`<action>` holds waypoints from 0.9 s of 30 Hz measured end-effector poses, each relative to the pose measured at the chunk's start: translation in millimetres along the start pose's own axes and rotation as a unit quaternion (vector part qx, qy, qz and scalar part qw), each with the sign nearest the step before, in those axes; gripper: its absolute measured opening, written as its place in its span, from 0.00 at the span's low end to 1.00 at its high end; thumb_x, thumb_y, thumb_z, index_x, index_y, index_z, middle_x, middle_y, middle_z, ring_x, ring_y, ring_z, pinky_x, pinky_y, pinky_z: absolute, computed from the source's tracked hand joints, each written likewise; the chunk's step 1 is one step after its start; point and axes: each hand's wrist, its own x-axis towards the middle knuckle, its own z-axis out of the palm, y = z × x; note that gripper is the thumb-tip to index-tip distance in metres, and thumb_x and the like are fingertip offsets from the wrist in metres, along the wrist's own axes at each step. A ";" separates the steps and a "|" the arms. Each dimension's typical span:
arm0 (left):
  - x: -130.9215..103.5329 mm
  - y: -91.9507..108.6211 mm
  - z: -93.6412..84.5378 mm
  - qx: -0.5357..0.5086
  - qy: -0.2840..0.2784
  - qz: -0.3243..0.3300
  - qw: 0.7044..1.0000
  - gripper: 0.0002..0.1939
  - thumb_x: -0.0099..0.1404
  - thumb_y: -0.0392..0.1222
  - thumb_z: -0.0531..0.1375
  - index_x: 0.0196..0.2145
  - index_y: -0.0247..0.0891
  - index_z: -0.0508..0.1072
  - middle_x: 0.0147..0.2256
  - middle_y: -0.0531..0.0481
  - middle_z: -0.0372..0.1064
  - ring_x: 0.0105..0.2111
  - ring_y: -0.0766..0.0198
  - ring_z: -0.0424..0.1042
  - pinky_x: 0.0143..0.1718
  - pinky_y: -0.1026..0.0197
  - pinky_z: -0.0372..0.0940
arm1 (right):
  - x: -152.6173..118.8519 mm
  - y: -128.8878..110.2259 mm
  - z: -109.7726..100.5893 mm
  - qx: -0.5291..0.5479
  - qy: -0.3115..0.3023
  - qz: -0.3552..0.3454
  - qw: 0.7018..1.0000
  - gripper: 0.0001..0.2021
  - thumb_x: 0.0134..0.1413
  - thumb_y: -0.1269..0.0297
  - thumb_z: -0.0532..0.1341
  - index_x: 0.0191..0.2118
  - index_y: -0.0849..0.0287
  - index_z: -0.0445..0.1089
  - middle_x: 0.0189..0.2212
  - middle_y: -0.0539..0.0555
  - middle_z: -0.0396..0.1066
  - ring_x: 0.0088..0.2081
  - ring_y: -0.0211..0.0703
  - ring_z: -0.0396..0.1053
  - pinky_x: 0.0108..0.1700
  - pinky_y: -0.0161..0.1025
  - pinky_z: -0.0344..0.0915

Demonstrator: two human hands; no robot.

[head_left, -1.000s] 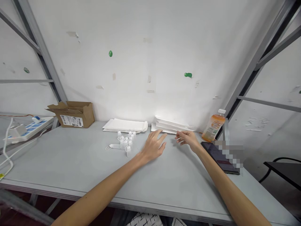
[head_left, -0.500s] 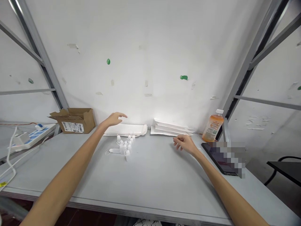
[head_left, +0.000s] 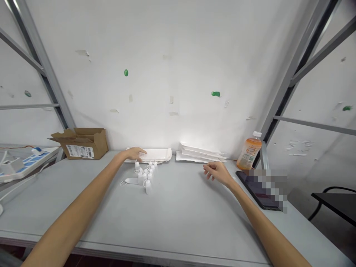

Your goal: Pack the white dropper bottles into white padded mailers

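Note:
Over the stack of flat white packets by the wall is my left hand, its fingers stretched out and nothing seen in them. Whether it touches the top packet I cannot tell. Just in front of it, several small white plastic bottles with ring-like loops stand in a cluster, next to a white strap-like piece. My right hand hovers above the table at the right, fingers loosely bent and apart, holding nothing. Behind it lies a second pile of white packets.
At the back left sits an opened cardboard box, with a white-and-blue power strip beyond it. An orange drink bottle and a dark tablet are at the right. Metal posts frame both sides of the grey table.
My left hand has come down from the wall onto or just over the left stack of packets. My right hand keeps nearly the same place. The view has shifted slightly.

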 end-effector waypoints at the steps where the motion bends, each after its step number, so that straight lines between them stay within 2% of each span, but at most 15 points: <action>1: -0.7 -0.5 -0.9 -0.003 0.002 0.006 1.000 0.37 0.51 0.52 0.62 0.60 0.45 0.70 0.63 0.45 0.64 0.61 0.45 0.64 0.57 0.53 0.62 | -0.4 -0.8 -0.1 -0.003 -0.001 -0.001 1.000 0.18 0.52 0.49 0.61 0.26 0.61 0.70 0.25 0.56 0.75 0.21 0.40 0.73 0.19 0.32 0.64; 5: -5.1 -0.2 -1.8 -0.064 0.020 0.044 0.997 0.31 0.55 0.58 0.59 0.53 0.43 0.76 0.57 0.46 0.70 0.58 0.49 0.68 0.55 0.58 0.64 | -2.8 -5.7 -0.9 -0.016 -0.003 -0.003 1.000 0.17 0.53 0.50 0.60 0.26 0.61 0.70 0.25 0.56 0.75 0.22 0.40 0.73 0.19 0.32 0.64; 7: -7.9 1.8 -0.9 -0.082 0.050 0.052 0.994 0.28 0.57 0.60 0.56 0.48 0.42 0.78 0.53 0.47 0.75 0.53 0.51 0.72 0.51 0.60 0.66 | -3.7 -8.0 -1.6 -0.013 -0.004 0.001 1.000 0.17 0.53 0.50 0.61 0.26 0.61 0.70 0.25 0.56 0.75 0.22 0.40 0.74 0.20 0.32 0.65; 11: -11.2 10.3 -2.0 -0.034 0.133 0.015 0.990 0.22 0.64 0.55 0.50 0.36 0.41 0.80 0.39 0.48 0.80 0.42 0.53 0.76 0.40 0.61 0.66 | -3.8 -9.9 -3.5 -0.006 0.000 0.003 1.000 0.18 0.53 0.50 0.62 0.26 0.61 0.70 0.25 0.56 0.75 0.22 0.40 0.74 0.20 0.32 0.65; 13: -11.2 16.5 -7.3 -0.013 0.170 -0.009 0.985 0.20 0.66 0.50 0.49 0.36 0.41 0.80 0.38 0.47 0.79 0.42 0.53 0.75 0.39 0.61 0.65 | -3.0 -9.7 -4.7 0.001 0.006 0.004 1.000 0.18 0.52 0.49 0.62 0.27 0.62 0.71 0.25 0.56 0.75 0.22 0.41 0.74 0.20 0.32 0.65; 16: -12.9 32.4 -23.1 0.012 0.232 -0.044 0.972 0.19 0.67 0.45 0.49 0.41 0.42 0.79 0.41 0.43 0.78 0.46 0.50 0.74 0.40 0.58 0.63 | -1.6 -9.3 -7.1 0.014 0.018 0.006 1.000 0.21 0.51 0.45 0.64 0.27 0.62 0.71 0.25 0.57 0.75 0.22 0.41 0.74 0.20 0.32 0.65; 18: -17.9 50.9 -36.7 0.032 0.275 -0.052 0.959 0.20 0.68 0.44 0.49 0.45 0.41 0.79 0.42 0.41 0.78 0.46 0.48 0.73 0.40 0.56 0.62 | -1.3 -10.5 -9.2 0.025 0.025 0.006 0.999 0.23 0.49 0.42 0.65 0.27 0.62 0.72 0.25 0.57 0.75 0.22 0.41 0.74 0.20 0.32 0.66; 19: -21.9 63.2 -43.2 0.056 0.315 -0.049 0.946 0.19 0.68 0.44 0.49 0.45 0.41 0.79 0.40 0.41 0.78 0.44 0.48 0.74 0.38 0.56 0.62 | -1.6 -12.2 -10.4 0.035 0.028 0.006 0.999 0.24 0.48 0.40 0.65 0.27 0.62 0.72 0.25 0.57 0.75 0.22 0.41 0.74 0.20 0.32 0.66; 22: -37.9 110.7 -55.2 0.089 0.403 -0.006 0.911 0.18 0.67 0.41 0.51 0.45 0.41 0.79 0.34 0.43 0.78 0.37 0.50 0.75 0.33 0.57 0.60 | -4.1 -21.6 -15.2 0.089 0.035 0.006 0.995 0.28 0.48 0.36 0.64 0.29 0.63 0.73 0.28 0.59 0.76 0.23 0.41 0.74 0.21 0.32 0.67; 24: -49.6 147.6 -51.7 0.096 0.424 0.056 0.899 0.17 0.66 0.37 0.50 0.41 0.41 0.80 0.31 0.44 0.78 0.34 0.53 0.75 0.31 0.59 0.58 | -6.1 -29.6 -20.1 0.139 0.049 0.010 0.989 0.30 0.51 0.34 0.61 0.33 0.63 0.73 0.31 0.62 0.77 0.25 0.42 0.74 0.23 0.34 0.69; 27: -64.5 202.2 -25.7 0.111 0.410 0.151 0.893 0.14 0.61 0.31 0.52 0.33 0.39 0.77 0.25 0.45 0.74 0.28 0.57 0.72 0.29 0.59 0.57 | -6.7 -35.9 -31.1 0.204 0.088 0.027 0.975 0.32 0.56 0.33 0.53 0.39 0.62 0.71 0.32 0.63 0.77 0.25 0.44 0.75 0.25 0.37 0.72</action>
